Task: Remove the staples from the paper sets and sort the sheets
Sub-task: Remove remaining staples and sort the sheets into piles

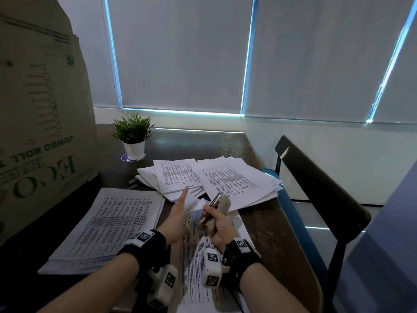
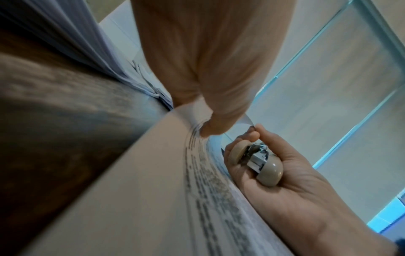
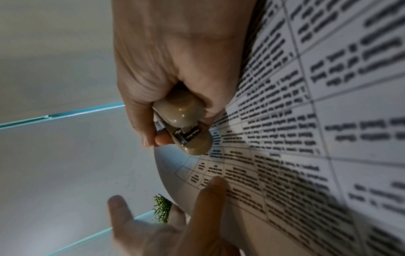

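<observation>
A printed paper set (image 1: pixel 194 247) lies on the dark table in front of me, its far corner curled upward. My left hand (image 1: pixel 180 206) holds that raised corner, thumb (image 3: pixel 210 188) on the printed face and the other fingers straight behind the sheet. My right hand (image 1: pixel 214 222) grips a beige staple remover (image 1: pixel 222 203), its metal claws at the same corner. In the left wrist view the right hand's (image 2: pixel 285 187) thumb and forefinger touch the sheet's edge, with the staple remover (image 2: pixel 269 171) in the palm. The staple itself cannot be seen.
A thick stack of printed sheets (image 1: pixel 108 224) lies at the left. A looser pile of paper sets (image 1: pixel 214 177) is fanned out behind my hands. A large cardboard box (image 1: pixel 40 132) fills the left side, beside a small potted plant (image 1: pixel 133 136). A dark chair (image 1: pixel 316 184) stands to the right.
</observation>
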A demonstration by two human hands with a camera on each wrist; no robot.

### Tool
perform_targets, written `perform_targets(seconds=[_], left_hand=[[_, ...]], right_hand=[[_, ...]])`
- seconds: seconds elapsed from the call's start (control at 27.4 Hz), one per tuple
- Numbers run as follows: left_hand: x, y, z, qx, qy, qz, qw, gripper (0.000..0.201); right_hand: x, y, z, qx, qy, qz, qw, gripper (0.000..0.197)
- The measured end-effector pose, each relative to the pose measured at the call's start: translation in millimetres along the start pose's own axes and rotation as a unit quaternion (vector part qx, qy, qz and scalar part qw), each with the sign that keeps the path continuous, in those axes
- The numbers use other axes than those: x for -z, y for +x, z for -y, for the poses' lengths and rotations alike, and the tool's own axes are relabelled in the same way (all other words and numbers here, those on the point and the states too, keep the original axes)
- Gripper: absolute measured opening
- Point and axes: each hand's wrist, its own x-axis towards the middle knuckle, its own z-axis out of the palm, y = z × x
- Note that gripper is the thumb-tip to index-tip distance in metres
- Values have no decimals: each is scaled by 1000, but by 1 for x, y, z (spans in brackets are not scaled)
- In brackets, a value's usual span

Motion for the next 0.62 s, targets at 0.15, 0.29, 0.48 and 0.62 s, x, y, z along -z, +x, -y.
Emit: perform_targets(seconds=[0.15, 0.29, 0.48, 0.62], left_hand=[[-4, 3, -12, 80, 92, -21, 992, 26], [1, -2, -15, 141, 96, -73, 983, 38], [17, -18, -22, 102, -1, -147, 984, 36], [20, -33, -39, 43, -54, -203, 977, 29]], right_hand=[[6, 4, 2, -22, 46, 25, 998, 14], [-3, -8, 13, 24, -3, 16, 1000, 20], [-54, -32, 71, 265, -102, 32, 958, 22], [-101, -38, 86, 323, -215, 102, 916, 41]])
